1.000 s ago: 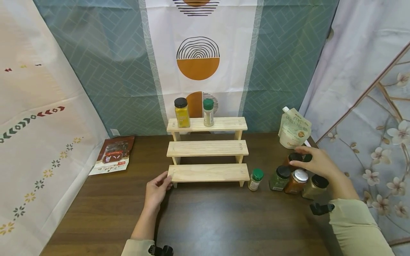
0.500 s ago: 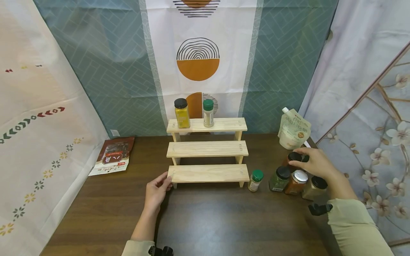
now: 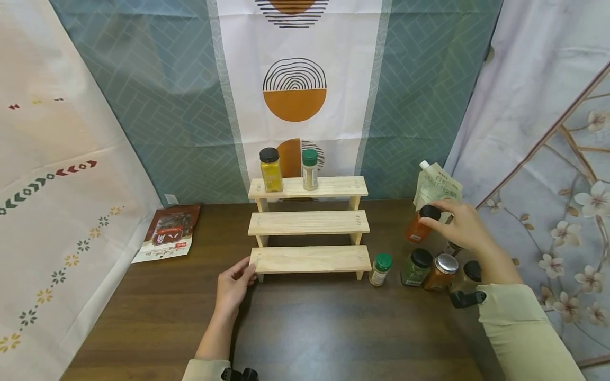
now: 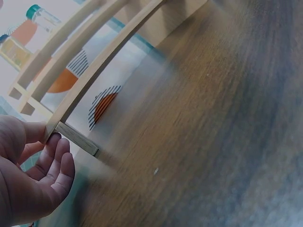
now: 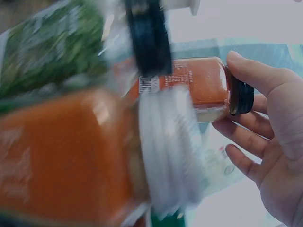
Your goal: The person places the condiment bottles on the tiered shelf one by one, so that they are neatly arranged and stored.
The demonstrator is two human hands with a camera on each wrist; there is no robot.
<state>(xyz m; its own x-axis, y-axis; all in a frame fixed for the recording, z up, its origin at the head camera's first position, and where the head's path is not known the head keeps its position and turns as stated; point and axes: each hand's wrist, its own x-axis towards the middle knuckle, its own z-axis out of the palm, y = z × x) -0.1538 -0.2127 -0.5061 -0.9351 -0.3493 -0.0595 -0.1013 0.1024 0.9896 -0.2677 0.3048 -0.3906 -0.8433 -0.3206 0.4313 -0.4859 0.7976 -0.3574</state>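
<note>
Right hand (image 3: 461, 225) clamped on the black lid (image 3: 431, 211) of an orange spice jar (image 3: 416, 230), at three o'clock from the three-tier wooden rack (image 3: 308, 223).
Left hand (image 3: 233, 283) pinches the bottom tier's (image 3: 310, 259) end; light pressure suffices. Best keep the jar clear of the silver-lidded jar (image 3: 436, 278) at five o'clock. Its barcode (image 5: 148, 85) shows; lettering is illegible.

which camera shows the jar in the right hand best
The right wrist view: the jar looks largest there, its orange body, printing and black lid visible, though nearer jars cover its base end. The head view shows it smaller and tilted, the right hand at its lid. The left wrist view does not show it.
</note>
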